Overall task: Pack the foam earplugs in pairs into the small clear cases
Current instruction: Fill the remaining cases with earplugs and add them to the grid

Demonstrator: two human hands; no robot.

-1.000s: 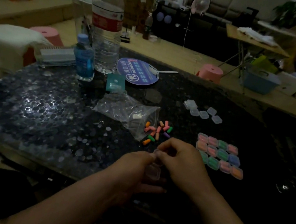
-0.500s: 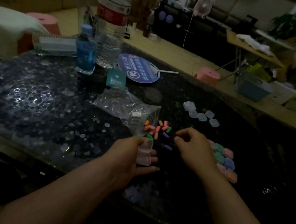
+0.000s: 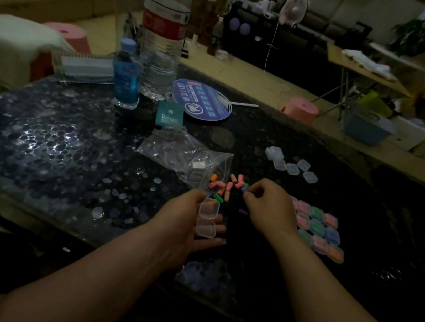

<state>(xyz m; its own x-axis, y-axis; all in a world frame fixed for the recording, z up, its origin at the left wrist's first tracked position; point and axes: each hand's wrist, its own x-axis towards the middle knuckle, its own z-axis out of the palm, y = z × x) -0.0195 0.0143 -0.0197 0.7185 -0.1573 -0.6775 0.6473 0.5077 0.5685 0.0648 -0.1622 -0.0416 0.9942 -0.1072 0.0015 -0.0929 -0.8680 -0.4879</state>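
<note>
While a dozen or so filled small clear cases [image 3: 317,229] sit grouped on the dark surface [image 3: 67,166], I'd guess it's two-thirds done. Left hand [image 3: 186,220] grips an open clear hinged case [image 3: 207,216]. Right hand [image 3: 271,205] curls over the loose coloured foam earplugs [image 3: 225,187], can't tell if it's pinched one, and a few empty clear cases [image 3: 292,166] wait behind.

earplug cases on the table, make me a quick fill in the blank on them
The left hand holds a clear case whose lid is ___. The filled cases lie to the ___ of the right hand. The loose earplugs lie at the mouth of the plastic ___.
Missing: open, right, bag.
</note>
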